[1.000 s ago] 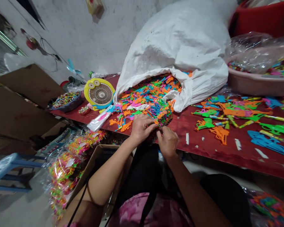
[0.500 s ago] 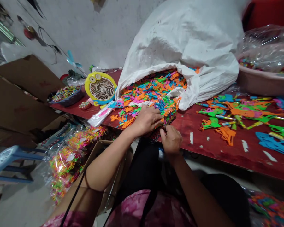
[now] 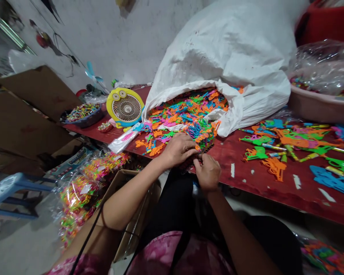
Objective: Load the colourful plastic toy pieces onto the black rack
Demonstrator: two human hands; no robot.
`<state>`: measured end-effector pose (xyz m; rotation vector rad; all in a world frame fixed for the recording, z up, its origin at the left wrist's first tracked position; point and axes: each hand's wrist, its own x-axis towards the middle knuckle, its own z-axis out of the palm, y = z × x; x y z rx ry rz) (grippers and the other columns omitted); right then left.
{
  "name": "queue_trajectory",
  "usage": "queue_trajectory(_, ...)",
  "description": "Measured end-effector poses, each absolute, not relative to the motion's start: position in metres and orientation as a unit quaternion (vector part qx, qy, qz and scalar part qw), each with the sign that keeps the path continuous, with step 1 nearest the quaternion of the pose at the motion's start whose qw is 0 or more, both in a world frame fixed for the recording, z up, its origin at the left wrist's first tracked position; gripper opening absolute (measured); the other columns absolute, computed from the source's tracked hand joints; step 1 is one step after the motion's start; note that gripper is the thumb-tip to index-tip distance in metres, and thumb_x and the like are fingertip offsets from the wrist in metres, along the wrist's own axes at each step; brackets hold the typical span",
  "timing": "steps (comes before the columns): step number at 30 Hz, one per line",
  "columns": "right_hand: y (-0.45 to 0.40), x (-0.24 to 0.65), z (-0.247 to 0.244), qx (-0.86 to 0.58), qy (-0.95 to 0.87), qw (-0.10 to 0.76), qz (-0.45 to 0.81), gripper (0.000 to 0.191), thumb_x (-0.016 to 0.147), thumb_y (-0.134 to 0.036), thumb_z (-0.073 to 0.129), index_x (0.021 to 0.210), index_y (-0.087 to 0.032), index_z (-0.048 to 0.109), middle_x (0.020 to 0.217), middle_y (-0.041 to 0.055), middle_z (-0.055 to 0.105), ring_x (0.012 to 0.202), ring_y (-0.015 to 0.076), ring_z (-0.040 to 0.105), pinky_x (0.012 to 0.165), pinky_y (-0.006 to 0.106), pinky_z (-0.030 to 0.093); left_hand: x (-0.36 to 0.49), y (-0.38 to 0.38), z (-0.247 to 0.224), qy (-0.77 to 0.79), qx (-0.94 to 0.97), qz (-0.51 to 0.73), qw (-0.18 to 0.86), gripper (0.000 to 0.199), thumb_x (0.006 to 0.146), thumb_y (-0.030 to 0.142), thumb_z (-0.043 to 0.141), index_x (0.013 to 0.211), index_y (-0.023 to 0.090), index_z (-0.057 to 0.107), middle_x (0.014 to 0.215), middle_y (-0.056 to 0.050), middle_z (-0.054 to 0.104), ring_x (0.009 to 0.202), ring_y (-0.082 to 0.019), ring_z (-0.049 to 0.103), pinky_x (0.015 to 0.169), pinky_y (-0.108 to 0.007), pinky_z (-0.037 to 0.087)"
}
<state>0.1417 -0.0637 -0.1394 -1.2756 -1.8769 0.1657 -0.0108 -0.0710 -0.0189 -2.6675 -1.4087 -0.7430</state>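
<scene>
The left hand (image 3: 177, 149) and right hand (image 3: 208, 172) work close together at the near edge of the red table (image 3: 255, 187), both on a bundle of bright plastic toy pieces (image 3: 204, 136). The left hand lies over the bundle's near side, fingers curled onto it; the right hand pinches its lower edge with the fingertips, just beside the left. The bundle sits at the table edge, directly below the mouth of a white sack (image 3: 218, 57), from which more loose pieces (image 3: 186, 110) spill. Handling: expect the bundle to be light and each piece stiff but thin, so projecting parts may snap under hard pressure. Smooth plastic may slip; take hold low on both sides, near the dark underside, not by the outer tips. Its long axis appears to run from the hands toward the sack, angled slightly right; the exact line cannot be told, as the hands cover part of it. To the right lie green toy guns (image 3: 256, 153); to the left stand a yellow fan (image 3: 125, 107) and, below the table edge, clear bags (image 3: 77, 198) of pieces.
</scene>
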Motion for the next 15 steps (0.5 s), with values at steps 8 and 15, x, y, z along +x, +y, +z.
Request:
queue_trajectory(8,-0.064,0.138,-0.14,-0.539,-0.736,0.408,0.036,0.022,0.092,-0.036,0.055,0.084,-0.017,0.062,0.082,0.0059,0.069,0.081,0.0196,0.059,0.074,0.03,0.032,-0.004,-0.126,-0.099,-0.636,-0.569,-0.514,0.085,0.022,0.089,0.032,0.064,0.107,0.019,0.063,0.101,-0.006,0.063,0.097,-0.02,0.059,0.087,-0.035,0.048)
queue_trajectory(15,-0.055,0.148,-0.129,-0.598,-0.719,0.354,0.023,0.019,0.09,-0.033,0.054,0.084,-0.017,0.064,0.08,0.0065,0.068,0.068,0.0169,0.055,0.064,0.03,0.026,0.014,-0.118,-0.137,-0.681,-0.64,-0.355,0.027,0.021,0.087,0.035,0.064,0.103,0.022,0.072,0.112,-0.01,0.061,0.106,-0.025,0.055,0.089,-0.043,0.048)
